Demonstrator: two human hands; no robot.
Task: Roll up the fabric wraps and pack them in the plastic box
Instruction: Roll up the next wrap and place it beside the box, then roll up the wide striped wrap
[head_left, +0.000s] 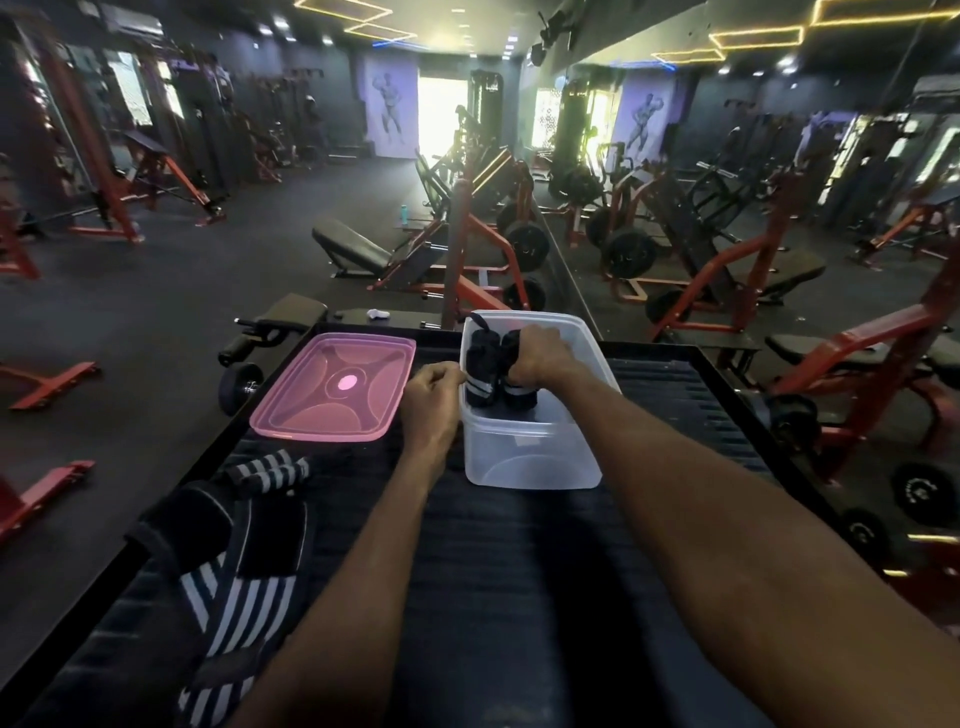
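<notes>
2 rolled wraps (480, 371) are stood in the box (535, 457) on the bench (519, 545). 1 roll is gripped by the right hand (537, 358). The box rim is pinched by the left hand (431, 392). The soft, light rolls are best held around the middle.

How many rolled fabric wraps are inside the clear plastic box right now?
2 visible. One black rolled wrap with a grey band stands at the clear plastic box's left wall; another stands beside it, gripped by the right hand. That hand may hide more.
</notes>
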